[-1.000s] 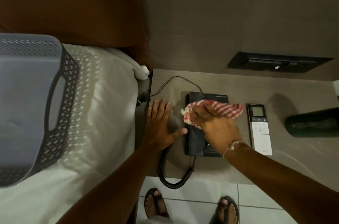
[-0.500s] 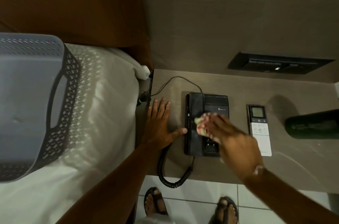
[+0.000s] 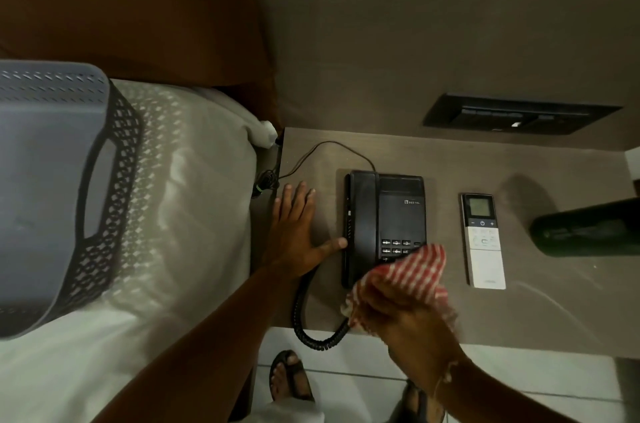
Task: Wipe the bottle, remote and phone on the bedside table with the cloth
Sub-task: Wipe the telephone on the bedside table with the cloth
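Observation:
A black desk phone (image 3: 384,214) sits on the brown bedside table (image 3: 450,159), its coiled cord (image 3: 304,322) looping over the front edge. My left hand (image 3: 298,232) lies flat beside it, thumb touching the handset's left side. My right hand (image 3: 412,318) grips a red-and-white striped cloth (image 3: 412,273) over the phone's near right corner, covering part of the keypad. A white and black remote (image 3: 483,242) lies to the right of the phone. Further right, a dark bottle (image 3: 585,226) lies on its side, cut off by the frame edge.
A bed with white sheets (image 3: 180,249) borders the table on the left and carries a grey perforated basket (image 3: 59,194). A black switch panel (image 3: 519,114) is set in the wall behind. The phone's thin cable (image 3: 311,152) runs off the table's left edge. My sandalled feet (image 3: 291,377) stand on white tiles.
My right hand has drawn the cloth from the phone's top down over the keypad to its near right corner. The left hand has stayed in place.

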Available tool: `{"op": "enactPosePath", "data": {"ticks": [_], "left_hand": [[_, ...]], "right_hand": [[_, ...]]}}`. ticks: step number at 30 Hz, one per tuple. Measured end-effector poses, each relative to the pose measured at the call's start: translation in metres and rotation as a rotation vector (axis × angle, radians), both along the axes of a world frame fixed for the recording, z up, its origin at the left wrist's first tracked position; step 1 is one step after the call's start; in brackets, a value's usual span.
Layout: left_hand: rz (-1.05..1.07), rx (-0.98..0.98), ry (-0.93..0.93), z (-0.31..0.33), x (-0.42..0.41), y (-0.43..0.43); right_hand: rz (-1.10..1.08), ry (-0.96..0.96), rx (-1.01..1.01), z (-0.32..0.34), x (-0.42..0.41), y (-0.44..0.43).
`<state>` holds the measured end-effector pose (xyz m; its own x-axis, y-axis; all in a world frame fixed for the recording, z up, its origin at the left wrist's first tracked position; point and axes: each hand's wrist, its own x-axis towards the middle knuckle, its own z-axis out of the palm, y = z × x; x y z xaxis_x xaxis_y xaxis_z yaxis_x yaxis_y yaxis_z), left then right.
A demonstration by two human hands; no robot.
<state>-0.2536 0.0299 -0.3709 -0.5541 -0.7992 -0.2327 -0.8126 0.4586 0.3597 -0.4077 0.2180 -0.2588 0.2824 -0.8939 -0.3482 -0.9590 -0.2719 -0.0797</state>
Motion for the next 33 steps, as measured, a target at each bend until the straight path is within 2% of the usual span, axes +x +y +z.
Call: {"op": "enactPosePath", "data": {"ticks": [3, 6, 8, 10, 15, 16, 18, 20, 21, 23, 25, 26, 28, 31, 33], "left_hand": [[-0.005, -0.007, 0.009, 0.000, 0.002, 0.001], [-0.022, -0.001, 0.000, 0.002, 0.002, 0.001], [-0.017, 0.006, -0.005, 0.006, 0.001, 0.001], [-0.012, 0.006, -0.008, 0.008, 0.000, 0.001], [-0.039, 0.008, -0.023, 0.008, 0.001, 0.001], [-0.032, 0.013, -0.025, 0.007, 0.000, 0.001], [-0.015, 0.011, -0.026, 0.006, 0.000, 0.001], [-0.015, 0.006, -0.025, 0.005, 0.001, 0.001], [-0.017, 0.006, -0.023, 0.004, 0.001, 0.001], [-0.024, 0.002, -0.015, 0.003, 0.002, 0.001], [-0.029, -0.012, 0.005, 0.003, 0.002, 0.002], [-0.027, -0.017, 0.015, 0.002, 0.003, 0.002], [-0.022, -0.026, 0.020, 0.001, 0.003, 0.002], [-0.015, -0.038, -0.001, -0.001, 0.001, 0.002], [-0.010, -0.032, -0.006, -0.003, 0.001, 0.001]], "right_hand": [[-0.239, -0.177, -0.055, 0.015, -0.011, -0.011], [-0.443, -0.182, -0.154, 0.033, -0.028, -0.062], [-0.408, -0.119, -0.157, 0.034, -0.035, -0.095], [-0.338, -0.051, -0.064, 0.022, -0.035, -0.109], [-0.130, 0.172, 0.043, 0.000, -0.021, -0.053], [-0.103, 0.175, 0.049, -0.002, -0.018, -0.036], [-0.072, 0.019, 0.062, -0.006, -0.014, -0.008], [-0.046, -0.060, 0.022, -0.004, -0.012, 0.004], [-0.085, -0.107, -0.015, -0.001, -0.014, 0.004], [-0.296, -0.265, -0.106, 0.010, -0.023, -0.015], [-0.497, -0.328, -0.216, 0.022, -0.034, -0.053], [-0.546, -0.311, -0.261, 0.027, -0.039, -0.074], [-0.484, -0.230, -0.301, 0.032, -0.042, -0.112], [-0.260, -0.113, -0.198, 0.015, -0.035, -0.138], [-0.217, -0.049, -0.147, 0.001, -0.033, -0.140]]}}
